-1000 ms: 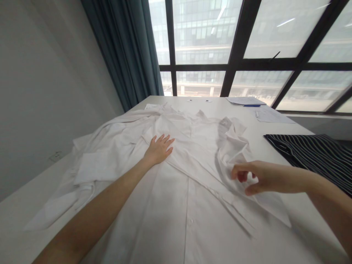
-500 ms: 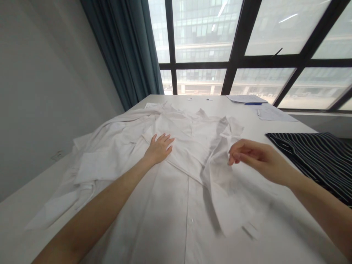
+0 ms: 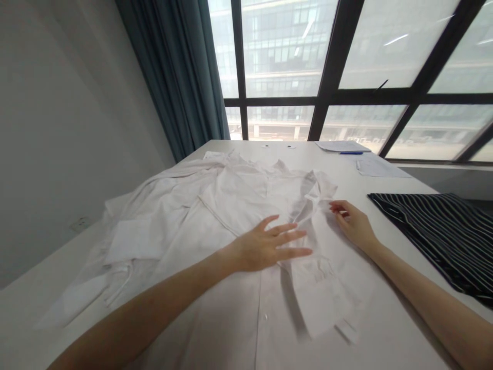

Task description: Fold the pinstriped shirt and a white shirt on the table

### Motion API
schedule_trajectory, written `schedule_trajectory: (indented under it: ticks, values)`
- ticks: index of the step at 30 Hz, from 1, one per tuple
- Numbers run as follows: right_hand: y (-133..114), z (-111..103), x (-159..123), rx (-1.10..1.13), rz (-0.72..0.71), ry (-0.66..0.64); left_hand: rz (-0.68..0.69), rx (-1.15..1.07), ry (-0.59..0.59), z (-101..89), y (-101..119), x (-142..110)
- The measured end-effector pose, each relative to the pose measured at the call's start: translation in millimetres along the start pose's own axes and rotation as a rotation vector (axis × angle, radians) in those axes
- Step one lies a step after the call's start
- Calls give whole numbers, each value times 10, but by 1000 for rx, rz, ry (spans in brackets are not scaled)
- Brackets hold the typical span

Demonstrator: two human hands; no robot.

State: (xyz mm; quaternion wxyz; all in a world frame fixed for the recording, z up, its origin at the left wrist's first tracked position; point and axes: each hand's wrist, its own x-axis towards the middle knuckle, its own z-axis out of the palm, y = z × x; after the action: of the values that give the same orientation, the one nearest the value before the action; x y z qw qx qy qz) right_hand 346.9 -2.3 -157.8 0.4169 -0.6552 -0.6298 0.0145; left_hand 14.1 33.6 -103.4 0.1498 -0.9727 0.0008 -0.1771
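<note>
A white button-up shirt (image 3: pixel 215 216) lies spread front-up across the white table (image 3: pixel 385 180), collar toward the window. Its right sleeve (image 3: pixel 323 277) is folded in over the shirt body, cuff toward me. My left hand (image 3: pixel 269 244) hovers or rests over the middle of the shirt with fingers stretched out and spread, reaching toward the folded sleeve. My right hand (image 3: pixel 352 221) lies on the sleeve near the shoulder, fingers curled against the cloth; whether it pinches the fabric is unclear. The left sleeve (image 3: pixel 131 239) sprawls toward the table's left edge.
A dark striped garment (image 3: pixel 435 231) lies at the right side of the table. Papers (image 3: pixel 379 167) and a blue pen (image 3: pixel 351 152) sit at the far end by the window. A grey wall runs along the left, with a teal curtain (image 3: pixel 181 77).
My right hand carried the right sleeve up and over, then laid it across the shirt. My left hand left the shirt's left chest and moved right toward the folded sleeve.
</note>
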Motion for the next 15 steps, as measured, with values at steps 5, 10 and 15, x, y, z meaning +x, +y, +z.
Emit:
schedule_trajectory:
  ticks: [5,10,15]
  values:
    - [-39,2,-17,-112,-264,-153,136,-96,36,31,357,288]
    - [-42,10,-8,-235,-322,-132,-81,-395,237,56,400,302]
    - [-3,31,-19,-400,-265,-20,-949,-617,749,11,339,-16]
